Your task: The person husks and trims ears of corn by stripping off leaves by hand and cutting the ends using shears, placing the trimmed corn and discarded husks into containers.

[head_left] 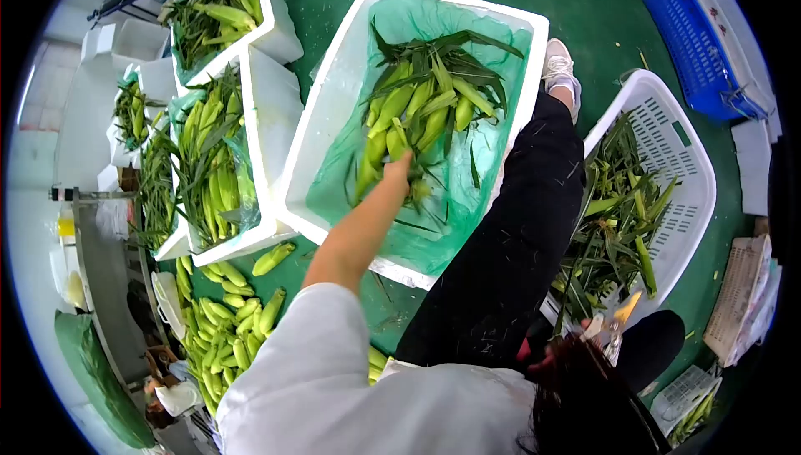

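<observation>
My left hand [398, 171] reaches into a white foam box [328, 104] lined with thin green plastic. Its fingers close around the lower end of an ear of corn [397, 139] in green husk. More husked ears and long leaves [450, 63] are heaped around it. Low at the right, my right hand [594, 327] is partly hidden by dark hair and grips a small tool [624, 309] with a yellow part and a shiny metal part. The tool's exact kind is unclear.
A white slotted basket [688, 175] full of cut leaves and stalks stands right of my leg. Foam boxes of corn [219, 163] line the left. Loose ears [225, 330] are piled on the green floor. A blue crate [692, 46] stands at upper right.
</observation>
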Action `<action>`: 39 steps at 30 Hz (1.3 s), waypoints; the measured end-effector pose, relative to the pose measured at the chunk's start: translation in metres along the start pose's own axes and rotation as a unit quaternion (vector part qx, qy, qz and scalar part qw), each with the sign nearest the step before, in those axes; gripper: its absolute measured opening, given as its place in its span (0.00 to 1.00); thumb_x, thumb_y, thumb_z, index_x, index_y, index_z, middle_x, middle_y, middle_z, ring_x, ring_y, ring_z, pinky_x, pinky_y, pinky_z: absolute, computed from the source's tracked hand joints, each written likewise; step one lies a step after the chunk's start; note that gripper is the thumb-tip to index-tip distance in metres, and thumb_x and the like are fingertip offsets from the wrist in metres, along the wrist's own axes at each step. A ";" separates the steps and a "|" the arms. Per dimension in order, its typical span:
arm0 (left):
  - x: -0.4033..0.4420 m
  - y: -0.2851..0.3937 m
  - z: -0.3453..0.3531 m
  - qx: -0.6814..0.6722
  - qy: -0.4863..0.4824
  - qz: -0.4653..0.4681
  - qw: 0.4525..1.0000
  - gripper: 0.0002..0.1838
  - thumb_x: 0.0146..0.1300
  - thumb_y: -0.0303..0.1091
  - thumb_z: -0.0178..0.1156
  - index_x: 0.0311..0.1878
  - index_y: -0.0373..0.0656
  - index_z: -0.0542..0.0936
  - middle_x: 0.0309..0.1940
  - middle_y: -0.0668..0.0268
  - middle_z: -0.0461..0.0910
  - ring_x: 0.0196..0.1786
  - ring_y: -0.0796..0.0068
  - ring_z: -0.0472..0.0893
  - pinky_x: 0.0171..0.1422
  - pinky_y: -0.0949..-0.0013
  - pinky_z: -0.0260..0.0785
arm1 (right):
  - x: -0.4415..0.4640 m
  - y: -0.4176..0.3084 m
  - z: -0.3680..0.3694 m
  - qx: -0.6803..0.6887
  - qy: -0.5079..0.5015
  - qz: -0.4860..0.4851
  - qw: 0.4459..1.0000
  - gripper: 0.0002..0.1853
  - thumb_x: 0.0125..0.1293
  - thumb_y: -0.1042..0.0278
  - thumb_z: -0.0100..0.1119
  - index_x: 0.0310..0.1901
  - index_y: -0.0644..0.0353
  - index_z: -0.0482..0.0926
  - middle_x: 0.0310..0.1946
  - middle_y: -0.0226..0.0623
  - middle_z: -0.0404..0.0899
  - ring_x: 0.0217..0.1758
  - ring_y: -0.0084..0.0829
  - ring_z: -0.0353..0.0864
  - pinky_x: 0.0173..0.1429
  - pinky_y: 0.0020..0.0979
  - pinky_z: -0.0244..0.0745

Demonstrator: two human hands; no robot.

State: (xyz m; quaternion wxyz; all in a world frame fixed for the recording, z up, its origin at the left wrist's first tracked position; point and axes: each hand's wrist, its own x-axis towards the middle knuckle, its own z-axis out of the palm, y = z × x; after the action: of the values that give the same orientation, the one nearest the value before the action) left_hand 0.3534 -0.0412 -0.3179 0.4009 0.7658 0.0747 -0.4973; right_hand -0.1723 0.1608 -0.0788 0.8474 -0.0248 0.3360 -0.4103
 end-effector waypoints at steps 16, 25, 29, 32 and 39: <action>-0.450 0.047 0.018 0.438 -0.336 0.513 0.657 0.44 0.52 0.34 0.74 0.71 0.40 0.62 0.55 0.54 0.80 0.58 0.63 0.80 0.63 0.65 0.70 | 0.026 -0.082 0.133 -0.622 0.028 -0.276 0.732 0.43 0.54 0.56 0.74 0.68 0.64 0.63 0.59 0.47 0.71 0.63 0.46 0.70 0.68 0.41 0.64; -0.450 0.036 0.091 0.495 -0.531 0.239 0.645 0.42 0.51 0.31 0.75 0.70 0.39 0.66 0.54 0.64 0.78 0.55 0.74 0.77 0.63 0.69 0.69 | -0.005 -0.097 0.058 -0.545 0.118 -0.294 0.776 0.16 0.54 0.69 0.68 0.41 0.64 0.76 0.31 0.37 0.79 0.33 0.32 0.82 0.41 0.33 0.77; -0.462 0.021 0.106 0.513 -0.461 0.380 0.616 0.40 0.51 0.32 0.75 0.69 0.40 0.69 0.54 0.59 0.79 0.54 0.70 0.79 0.59 0.68 0.71 | -0.008 -0.093 0.042 -0.204 0.103 -0.183 0.956 0.11 0.62 0.70 0.65 0.43 0.62 0.76 0.28 0.33 0.77 0.27 0.25 0.78 0.34 0.30 0.76; -0.485 0.007 0.115 0.551 -0.368 0.580 0.475 0.41 0.49 0.32 0.76 0.69 0.41 0.70 0.54 0.58 0.76 0.52 0.67 0.80 0.55 0.67 0.74 | -0.001 -0.111 0.059 -0.069 0.133 -0.242 0.959 0.19 0.63 0.65 0.66 0.52 0.62 0.74 0.42 0.34 0.78 0.40 0.27 0.79 0.40 0.30 0.78; -0.482 0.043 0.126 0.368 -0.544 0.175 0.734 0.41 0.51 0.29 0.74 0.69 0.38 0.69 0.52 0.64 0.81 0.53 0.74 0.80 0.55 0.73 0.74 | 0.004 -0.148 0.044 -0.267 0.183 -0.415 0.851 0.20 0.60 0.70 0.60 0.54 0.64 0.73 0.43 0.32 0.80 0.40 0.24 0.78 0.45 0.28 0.74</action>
State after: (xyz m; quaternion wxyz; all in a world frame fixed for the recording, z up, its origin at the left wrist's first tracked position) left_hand 0.0493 -0.0198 0.0782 0.1399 0.4522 -0.4798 -0.7387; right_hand -0.2453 0.0497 0.0000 0.4828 -0.3118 0.5397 -0.6152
